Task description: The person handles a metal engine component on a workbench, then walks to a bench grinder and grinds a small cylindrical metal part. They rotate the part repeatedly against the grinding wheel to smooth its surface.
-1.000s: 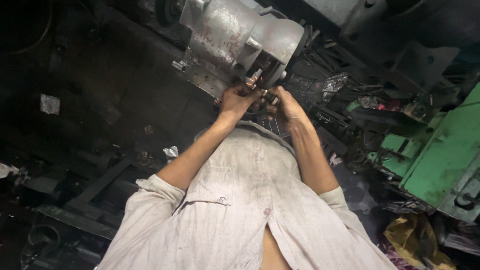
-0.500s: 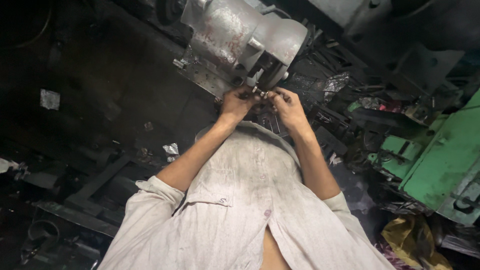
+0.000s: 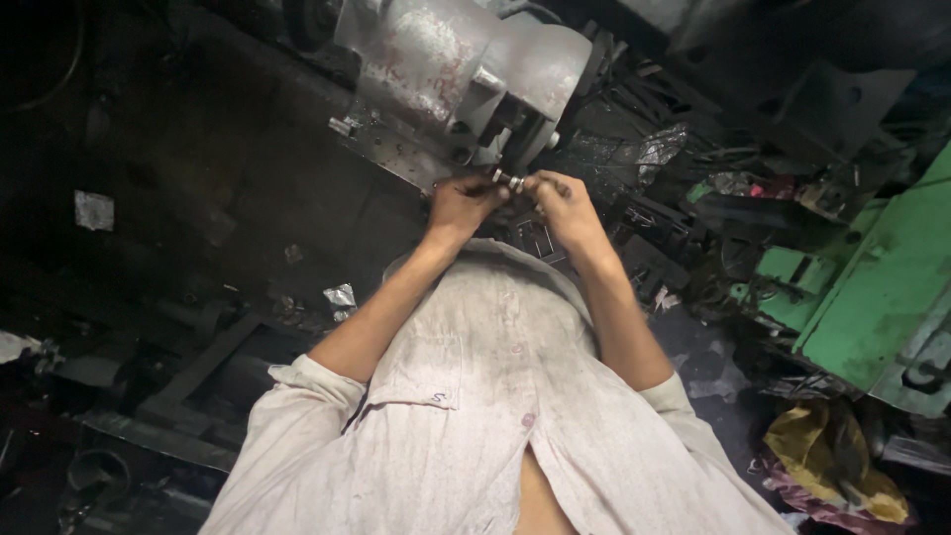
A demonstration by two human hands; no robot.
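- The left hand [image 3: 464, 203] and right hand [image 3: 560, 201] meet just under the grey machine [image 3: 451, 69], fingers pressed together on a small metal part [image 3: 507, 179] pinched between them.
- The part sits at the fingertips, close to the machine's dark front opening; its exact shape is too small to tell.
- Done well, I judge: grip near both ends, keep the part level, wrists steady.
- Edges: the machine's housing and its bolted plate [image 3: 391, 149] stand just beside the knuckles.
- Open room lies toward the body; to the right, a green frame [image 3: 882, 287] and scrap clutter [image 3: 713, 213] crowd in.
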